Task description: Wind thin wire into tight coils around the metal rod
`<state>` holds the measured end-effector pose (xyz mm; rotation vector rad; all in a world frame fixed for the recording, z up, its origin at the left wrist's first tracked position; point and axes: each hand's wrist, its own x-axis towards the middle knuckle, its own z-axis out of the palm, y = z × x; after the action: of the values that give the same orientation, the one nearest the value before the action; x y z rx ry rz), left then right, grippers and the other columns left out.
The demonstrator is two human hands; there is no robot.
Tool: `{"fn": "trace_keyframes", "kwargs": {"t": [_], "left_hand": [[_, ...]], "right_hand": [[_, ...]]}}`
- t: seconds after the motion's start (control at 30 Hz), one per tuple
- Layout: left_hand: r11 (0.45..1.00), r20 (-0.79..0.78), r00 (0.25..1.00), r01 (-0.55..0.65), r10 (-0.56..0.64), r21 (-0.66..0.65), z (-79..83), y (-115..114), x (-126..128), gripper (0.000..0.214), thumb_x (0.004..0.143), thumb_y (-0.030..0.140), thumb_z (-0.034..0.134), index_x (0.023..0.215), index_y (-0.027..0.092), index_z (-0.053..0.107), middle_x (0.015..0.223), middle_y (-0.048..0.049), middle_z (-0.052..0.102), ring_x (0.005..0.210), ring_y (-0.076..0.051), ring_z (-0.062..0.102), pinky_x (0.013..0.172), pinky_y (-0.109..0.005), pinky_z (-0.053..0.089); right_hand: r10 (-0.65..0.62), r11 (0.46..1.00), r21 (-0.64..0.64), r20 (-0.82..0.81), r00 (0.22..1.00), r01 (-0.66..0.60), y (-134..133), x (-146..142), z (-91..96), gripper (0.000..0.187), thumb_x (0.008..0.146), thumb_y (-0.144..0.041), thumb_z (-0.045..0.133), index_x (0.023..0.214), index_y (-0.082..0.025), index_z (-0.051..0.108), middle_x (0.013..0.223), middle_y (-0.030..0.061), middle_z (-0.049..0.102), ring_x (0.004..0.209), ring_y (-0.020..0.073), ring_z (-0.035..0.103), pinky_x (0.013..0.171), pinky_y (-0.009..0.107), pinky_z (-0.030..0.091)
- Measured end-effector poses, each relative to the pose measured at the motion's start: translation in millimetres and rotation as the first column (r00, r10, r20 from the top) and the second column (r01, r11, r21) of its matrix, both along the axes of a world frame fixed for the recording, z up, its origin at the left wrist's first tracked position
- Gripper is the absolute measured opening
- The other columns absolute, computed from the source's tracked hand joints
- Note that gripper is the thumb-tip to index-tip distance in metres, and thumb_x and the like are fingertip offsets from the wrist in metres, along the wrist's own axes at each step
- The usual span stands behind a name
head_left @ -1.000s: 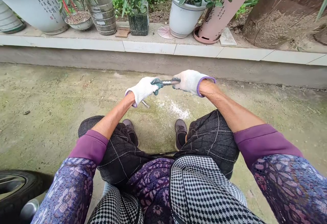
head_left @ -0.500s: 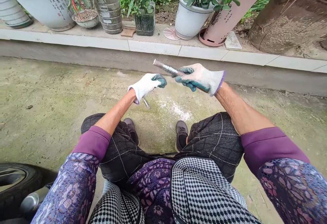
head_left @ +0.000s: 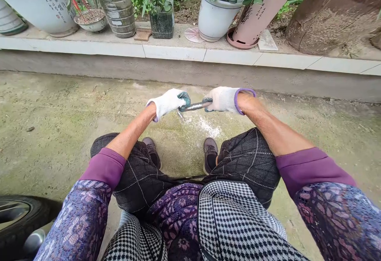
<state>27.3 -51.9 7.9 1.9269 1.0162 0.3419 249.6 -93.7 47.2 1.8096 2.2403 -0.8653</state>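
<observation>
Rod [head_left: 196, 106] between left grip [head_left: 172, 102] and right grip [head_left: 223, 99], with stub [head_left: 180, 115] just below the left grip. Nearer, powder [head_left: 210, 127] on the ground [head_left: 59, 110], ahead of and between shoes [head_left: 210, 145]. Beyond, ledge [head_left: 174, 53] crossing left to right; on it, in that order, basin [head_left: 35, 8], bowl [head_left: 93, 26], bottle planter [head_left: 118, 14], box planter [head_left: 162, 26], pot [head_left: 218, 20], and column planter [head_left: 253, 18] in saucer [head_left: 241, 45]. At near left, wheel [head_left: 38, 221].

Right hand [head_left: 222, 99] (gloved) has a grip on a metal rod [head_left: 196, 106], gloved left hand [head_left: 171, 101] curled right at its other end. White pot [head_left: 218, 18] sits near the ledge's [head_left: 174, 53] front edge.
</observation>
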Motion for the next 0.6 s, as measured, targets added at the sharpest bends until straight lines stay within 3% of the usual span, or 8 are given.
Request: {"fn": "trace_keyframes", "kwargs": {"t": [0.1,0.23,0.4,0.5,0.6], "left_hand": [[0.999,-0.013,0.999,-0.033,0.033,-0.017,3.1,-3,0,0.017,0.070,0.012,0.057,0.077,0.017,0.072,0.065,-0.0013,0.064,0.056,-0.013,0.047,0.058,-0.030,0.036],[0.995,-0.006,0.996,-0.085,0.085,-0.049,8.0,-4,1,0.013,0.073,0.013,0.063,0.081,0.016,0.074,0.064,-0.0008,0.062,0.055,-0.012,0.045,0.058,-0.030,0.035],[0.988,0.117,0.982,-0.141,0.148,-0.068,13.9,-3,4,0.006,0.077,0.017,0.068,0.082,0.014,0.071,0.069,0.0000,0.063,0.063,-0.012,0.052,0.065,-0.029,0.043],[0.980,0.267,0.955,-0.080,0.128,-0.182,17.9,-4,4,0.005,0.079,0.015,0.064,0.083,0.013,0.067,0.081,-0.0044,0.070,0.077,-0.014,0.063,0.077,-0.030,0.051],[0.958,0.361,0.925,-0.006,0.115,-0.288,22.6,-10,2,0.006,0.083,0.017,0.061,0.085,0.014,0.065,0.090,-0.0080,0.073,0.088,-0.015,0.069,0.089,-0.034,0.054]], "right_hand": [[0.031,0.997,0.064,0.175,0.984,-0.043,6,-4,-0.2,0.017,0.075,-0.030,0.072,0.089,-0.026,0.079,0.061,0.0007,0.063,0.059,0.0183,0.055,0.054,0.033,0.038],[0.004,0.985,0.163,0.284,0.959,-0.052,7,-4,3.8,0.027,0.082,-0.033,0.065,0.103,-0.024,0.078,0.075,0.0048,0.070,0.065,0.0197,0.060,0.058,0.032,0.037],[-0.060,0.953,0.304,0.224,0.973,-0.011,11,-3,6.6,0.031,0.088,-0.037,0.061,0.110,-0.021,0.075,0.092,0.0102,0.074,0.076,0.0229,0.062,0.061,0.034,0.036],[-0.073,0.933,0.358,0.130,0.989,0.022,16,-2,7.6,0.029,0.089,-0.038,0.061,0.108,-0.021,0.074,0.090,0.0097,0.072,0.075,0.0226,0.060,0.062,0.036,0.037],[-0.124,0.918,0.373,-0.046,0.991,0.132,21,1,10.2,0.028,0.089,-0.039,0.063,0.108,-0.021,0.073,0.083,0.0075,0.068,0.070,0.0206,0.057,0.062,0.035,0.041]]}}
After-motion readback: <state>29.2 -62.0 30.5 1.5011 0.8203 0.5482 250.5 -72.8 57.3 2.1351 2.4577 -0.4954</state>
